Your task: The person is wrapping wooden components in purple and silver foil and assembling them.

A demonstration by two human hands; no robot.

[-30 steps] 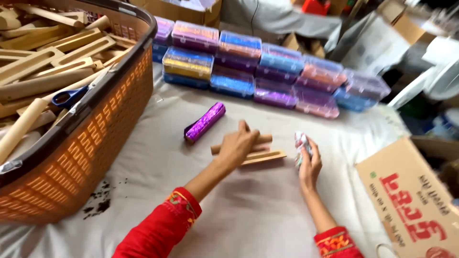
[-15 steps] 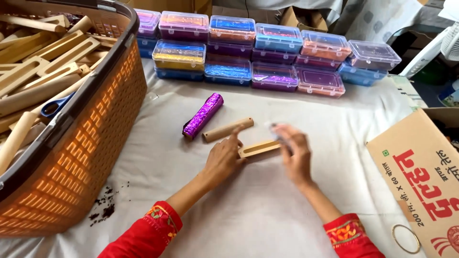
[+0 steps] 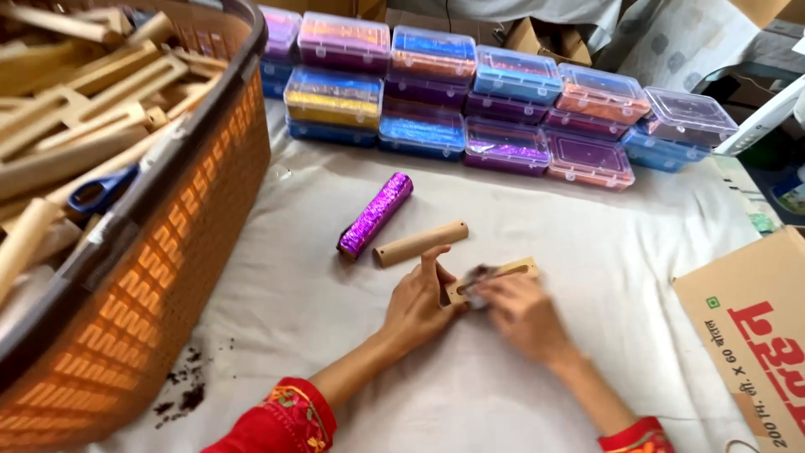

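At frame centre, the left hand (image 3: 417, 304) is pinning the slotted wooden holder (image 3: 495, 278), lying left-to-right, while the blurred right hand (image 3: 521, 312) is pressing something small into it with fingers closed.

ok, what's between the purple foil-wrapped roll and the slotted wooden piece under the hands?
In the head view, a plain wooden cylinder lies between the purple foil-wrapped roll and the slotted wooden piece, on the white cloth.

Beside the orange woven basket (image 3: 168, 252), a glittering purple foil roll (image 3: 375, 216) is lying on the off-white cloth (image 3: 293, 310). Beyond it, clear boxes (image 3: 503, 109) are showing blue, purple, gold and pink foil. Red embroidered sleeves (image 3: 281, 419) are showing nearest.
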